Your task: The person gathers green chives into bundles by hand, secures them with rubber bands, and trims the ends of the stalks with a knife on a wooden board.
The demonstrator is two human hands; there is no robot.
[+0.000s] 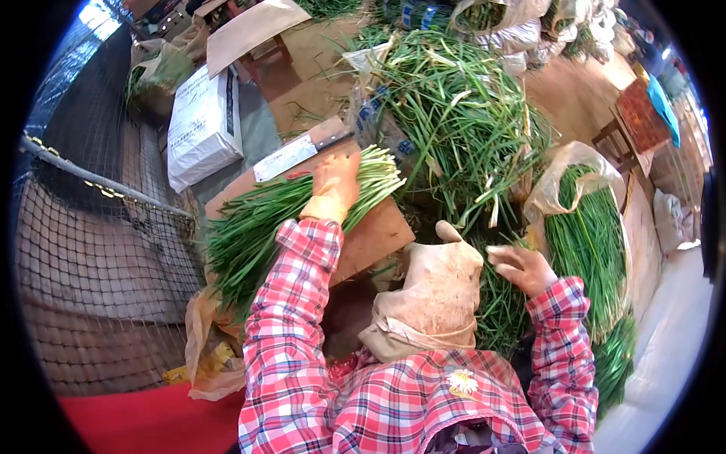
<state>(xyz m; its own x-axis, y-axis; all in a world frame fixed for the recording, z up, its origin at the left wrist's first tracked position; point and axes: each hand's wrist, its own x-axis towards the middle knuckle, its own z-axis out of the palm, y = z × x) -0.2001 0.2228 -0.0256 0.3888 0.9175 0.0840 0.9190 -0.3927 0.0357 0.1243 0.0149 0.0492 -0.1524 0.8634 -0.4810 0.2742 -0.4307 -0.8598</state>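
Note:
My left hand (336,181) is wrapped over a thick bundle of long green chives (261,216), close to their pale cut ends. The bundle lies across a wooden board (370,238). Just beyond that hand, a broad-bladed knife (302,155) with a dark handle rests flat on the board. Over by my right knee, my right hand (523,268) has its fingers apart and no stalk visible in them. Loose greens (503,314) lie below and beside it. A large tangled heap of chives (461,113) rises in front of me, between the two hands.
A white printed package (206,125) stands at the left, beside black netting (106,250). To my right, a plastic-lined sack (578,163) holds more chives. A small wooden stool (643,117) stands at the far right, and another low table (253,30) is at the back left.

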